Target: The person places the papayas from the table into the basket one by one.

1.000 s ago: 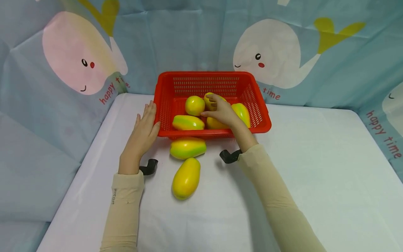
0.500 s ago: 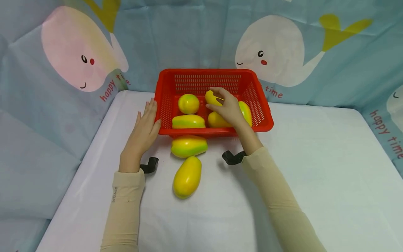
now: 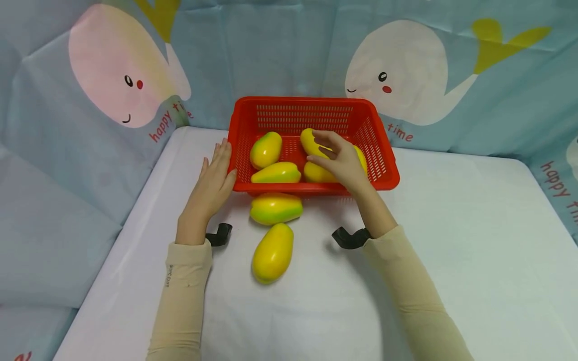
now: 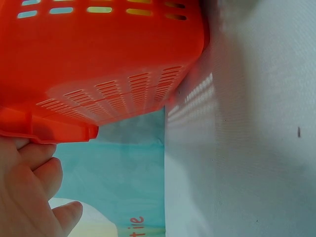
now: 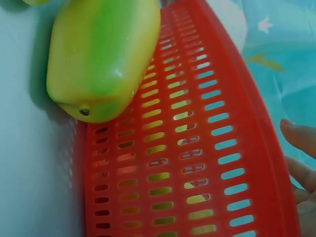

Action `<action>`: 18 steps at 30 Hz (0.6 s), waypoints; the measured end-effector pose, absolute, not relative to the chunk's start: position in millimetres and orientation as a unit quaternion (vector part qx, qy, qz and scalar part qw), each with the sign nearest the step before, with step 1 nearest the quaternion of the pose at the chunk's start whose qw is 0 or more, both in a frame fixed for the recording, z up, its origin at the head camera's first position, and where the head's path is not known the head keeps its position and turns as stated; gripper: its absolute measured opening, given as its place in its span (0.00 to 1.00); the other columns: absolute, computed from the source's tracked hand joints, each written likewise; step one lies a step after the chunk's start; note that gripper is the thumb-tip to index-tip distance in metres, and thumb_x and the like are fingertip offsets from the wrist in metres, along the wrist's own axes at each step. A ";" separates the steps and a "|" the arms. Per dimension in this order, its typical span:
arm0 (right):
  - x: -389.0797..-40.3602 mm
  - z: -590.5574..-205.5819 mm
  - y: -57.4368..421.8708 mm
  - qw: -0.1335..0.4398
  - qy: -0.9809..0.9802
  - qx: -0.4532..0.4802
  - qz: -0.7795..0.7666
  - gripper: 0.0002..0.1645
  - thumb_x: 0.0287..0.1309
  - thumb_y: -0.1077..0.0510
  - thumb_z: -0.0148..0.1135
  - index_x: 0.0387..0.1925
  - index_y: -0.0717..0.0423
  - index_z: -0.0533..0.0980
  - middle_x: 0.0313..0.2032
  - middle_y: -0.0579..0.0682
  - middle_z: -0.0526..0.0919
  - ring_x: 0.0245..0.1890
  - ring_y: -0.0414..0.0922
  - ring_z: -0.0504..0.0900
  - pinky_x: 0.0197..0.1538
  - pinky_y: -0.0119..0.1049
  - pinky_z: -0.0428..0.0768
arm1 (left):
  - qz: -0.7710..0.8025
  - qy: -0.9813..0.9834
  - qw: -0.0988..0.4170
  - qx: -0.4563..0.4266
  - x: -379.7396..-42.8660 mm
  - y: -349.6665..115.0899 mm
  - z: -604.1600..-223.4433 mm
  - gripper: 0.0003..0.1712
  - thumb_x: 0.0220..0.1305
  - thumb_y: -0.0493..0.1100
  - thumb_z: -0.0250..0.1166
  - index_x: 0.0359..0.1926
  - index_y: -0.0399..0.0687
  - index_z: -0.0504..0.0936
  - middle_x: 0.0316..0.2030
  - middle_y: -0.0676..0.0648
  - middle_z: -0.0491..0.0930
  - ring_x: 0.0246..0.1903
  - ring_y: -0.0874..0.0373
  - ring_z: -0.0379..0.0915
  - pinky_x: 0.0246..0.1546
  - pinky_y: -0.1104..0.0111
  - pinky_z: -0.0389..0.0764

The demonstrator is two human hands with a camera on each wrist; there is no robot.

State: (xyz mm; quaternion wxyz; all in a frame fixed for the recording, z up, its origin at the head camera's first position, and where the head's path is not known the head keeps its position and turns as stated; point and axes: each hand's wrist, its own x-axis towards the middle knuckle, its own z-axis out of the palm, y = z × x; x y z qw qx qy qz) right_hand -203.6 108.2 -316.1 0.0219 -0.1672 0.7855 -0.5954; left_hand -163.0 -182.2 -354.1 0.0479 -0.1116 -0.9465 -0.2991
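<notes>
A red basket (image 3: 316, 188) holds several yellow papayas, including one at back left (image 3: 266, 150) and a yellow-green papaya (image 3: 277, 173) along the front wall. Flat against the basket's left side, my left hand (image 3: 209, 183) has its fingers straight; in the left wrist view, those fingers (image 4: 42, 155) touch the rim. My right hand (image 3: 345, 159) reaches over the front rim, fingers loosely bent and apart from the thumb. It holds nothing and partly covers the papayas on the right, among them a yellow one (image 3: 309, 141).
Outside the basket, a yellow-green papaya (image 3: 276, 209) lies along its front wall, with another yellow papaya (image 3: 272, 255) nearer me. Black wrist mounts (image 3: 349, 237) show by both wrists. A blue whale-print cloth (image 3: 280, 50) hangs behind the white table (image 3: 460, 240).
The back-left papaya has rolled left and turned, away from my right hand. My right hand has drawn slightly to the right. The left hand stays against the basket.
</notes>
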 end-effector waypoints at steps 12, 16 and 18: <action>-171.0 -315.0 118.0 0.032 0.757 -0.214 -0.616 0.30 0.55 0.68 0.63 0.60 0.65 0.68 0.60 0.55 0.72 0.62 0.49 0.68 0.62 0.38 0.68 | -0.298 -0.947 0.050 -0.112 -163.5 -183.5 -355.8 0.36 0.71 0.49 0.42 0.74 0.46 0.41 0.74 0.51 0.38 0.72 0.58 0.29 0.69 0.52 0.32; -160.9 -317.4 121.0 0.034 0.744 -0.237 -0.624 0.30 0.54 0.70 0.63 0.60 0.67 0.67 0.60 0.55 0.71 0.62 0.52 0.68 0.63 0.44 0.67 | -0.298 -0.946 0.054 -0.115 -163.9 -183.0 -355.9 0.36 0.71 0.48 0.43 0.74 0.45 0.42 0.74 0.50 0.38 0.72 0.57 0.29 0.69 0.51 0.33; -156.9 -318.8 121.7 0.037 0.742 -0.243 -0.623 0.30 0.54 0.71 0.62 0.60 0.67 0.67 0.60 0.55 0.71 0.62 0.51 0.68 0.62 0.45 0.67 | -0.297 -0.946 0.055 -0.115 -164.0 -182.9 -356.2 0.36 0.70 0.48 0.44 0.74 0.45 0.42 0.74 0.50 0.39 0.72 0.57 0.30 0.69 0.51 0.33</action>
